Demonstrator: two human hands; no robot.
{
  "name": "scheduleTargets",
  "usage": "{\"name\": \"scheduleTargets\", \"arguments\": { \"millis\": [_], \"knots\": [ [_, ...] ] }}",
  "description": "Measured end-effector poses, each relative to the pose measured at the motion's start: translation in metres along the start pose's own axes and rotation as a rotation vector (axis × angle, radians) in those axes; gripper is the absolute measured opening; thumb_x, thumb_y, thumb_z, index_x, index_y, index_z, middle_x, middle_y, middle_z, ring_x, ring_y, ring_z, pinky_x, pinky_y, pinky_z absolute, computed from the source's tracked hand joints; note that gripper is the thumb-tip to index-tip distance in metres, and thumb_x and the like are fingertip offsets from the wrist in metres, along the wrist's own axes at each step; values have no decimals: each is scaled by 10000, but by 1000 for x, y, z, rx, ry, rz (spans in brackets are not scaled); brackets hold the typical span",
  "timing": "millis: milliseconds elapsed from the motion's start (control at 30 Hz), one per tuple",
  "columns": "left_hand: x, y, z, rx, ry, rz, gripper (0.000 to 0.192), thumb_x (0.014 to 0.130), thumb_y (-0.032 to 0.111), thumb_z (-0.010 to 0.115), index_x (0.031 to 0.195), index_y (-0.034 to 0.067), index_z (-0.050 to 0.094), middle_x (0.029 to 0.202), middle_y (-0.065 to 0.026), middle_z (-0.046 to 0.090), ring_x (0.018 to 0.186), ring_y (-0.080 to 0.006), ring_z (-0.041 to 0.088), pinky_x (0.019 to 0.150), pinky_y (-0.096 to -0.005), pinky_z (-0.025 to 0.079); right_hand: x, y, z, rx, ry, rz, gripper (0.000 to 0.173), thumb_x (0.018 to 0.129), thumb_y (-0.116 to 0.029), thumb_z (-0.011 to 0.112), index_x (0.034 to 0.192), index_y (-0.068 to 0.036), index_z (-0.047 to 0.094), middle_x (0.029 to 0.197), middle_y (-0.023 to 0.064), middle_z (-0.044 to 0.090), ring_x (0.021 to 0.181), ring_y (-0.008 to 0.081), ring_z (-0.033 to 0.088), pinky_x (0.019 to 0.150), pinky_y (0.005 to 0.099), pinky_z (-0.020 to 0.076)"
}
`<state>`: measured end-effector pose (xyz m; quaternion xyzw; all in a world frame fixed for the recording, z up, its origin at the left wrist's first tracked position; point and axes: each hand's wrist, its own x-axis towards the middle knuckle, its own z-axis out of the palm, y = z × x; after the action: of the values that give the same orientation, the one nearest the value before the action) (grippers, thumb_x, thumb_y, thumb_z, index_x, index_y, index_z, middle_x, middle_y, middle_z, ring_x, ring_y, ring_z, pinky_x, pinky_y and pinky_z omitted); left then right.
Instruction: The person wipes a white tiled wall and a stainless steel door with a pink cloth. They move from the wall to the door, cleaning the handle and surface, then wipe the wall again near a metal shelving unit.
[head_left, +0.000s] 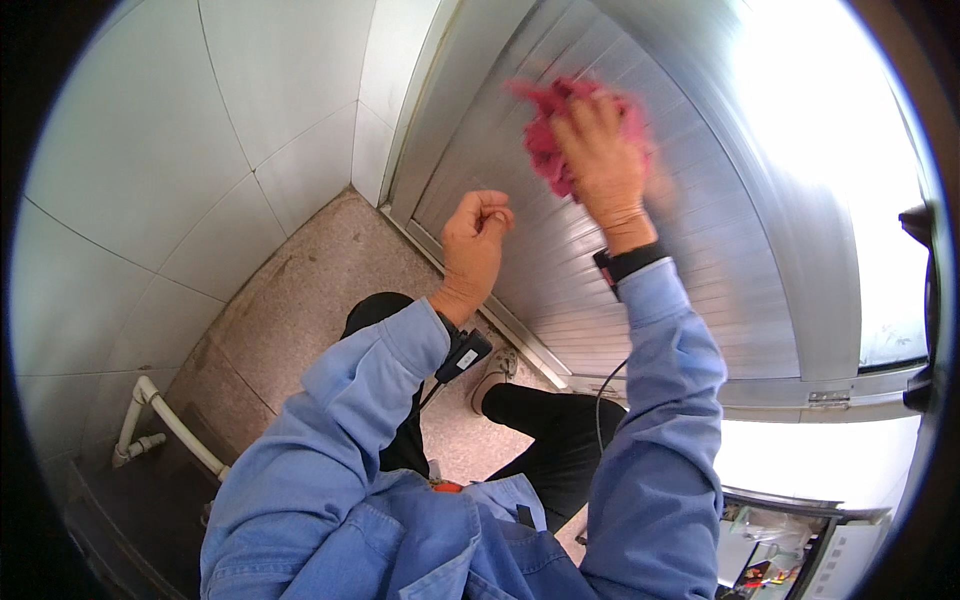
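A crumpled pink cloth (551, 142) is pressed against the ribbed metal door panel (712, 300) under my right hand (604, 169), whose fingers are spread over it. Both the cloth and the fingertips look blurred. Lower and to the left, my left hand (476, 244) hovers in front of the panel's left edge with its fingers curled in; nothing shows in it. Each wrist wears a black band, and a small black device (463, 355) with a cable sits at the left one.
White wall tiles (292, 165) meet the door frame at the left. A pale pipe (180, 424) stands low at the left beside a dark container (127, 517). Below are the speckled floor (300, 300) and a shoe (499, 371). An open drawer or box (817, 547) holds small items at the lower right.
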<state>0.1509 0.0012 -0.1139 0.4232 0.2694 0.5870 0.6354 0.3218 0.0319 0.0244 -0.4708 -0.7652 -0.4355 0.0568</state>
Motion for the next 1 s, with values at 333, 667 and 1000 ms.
{"name": "scheduleTargets", "arguments": {
  "millis": [333, 667, 1000],
  "knots": [
    [3, -3, -1, 20, -4, 2, 186, 951, -43, 535, 1111, -17, 625, 902, -48, 671, 830, -112, 629, 762, -263, 534, -118, -62, -7, 569, -216, 298, 358, 802, -50, 711, 1155, -72, 660, 1249, 102, 639, 1268, 321, 579, 834, 361, 574],
    [-11, -16, 24, 164, -206, -83, 177, 973, 27, 558, 1125, 11, 648, 950, -45, 695, 848, -120, 660, 757, -270, 524, -186, -92, -119, 2271, 513, 1556, 395, 1028, -178, 532, 1376, 9, 544, 1353, 132, 633, 1249, 294, 604, 1103, 447, 461],
    [-69, 35, 50, 107, -650, -228, 343, 1006, 166, 624, 1309, 4, 624, 1071, -77, 716, 1019, -178, 659, 921, -332, 524, -200, -111, -139, 2306, 738, 1495, 460, 1041, -220, 558, 1433, 11, 490, 1442, 158, 562, 1330, 306, 545, 1134, 447, 437]
  ]
}}
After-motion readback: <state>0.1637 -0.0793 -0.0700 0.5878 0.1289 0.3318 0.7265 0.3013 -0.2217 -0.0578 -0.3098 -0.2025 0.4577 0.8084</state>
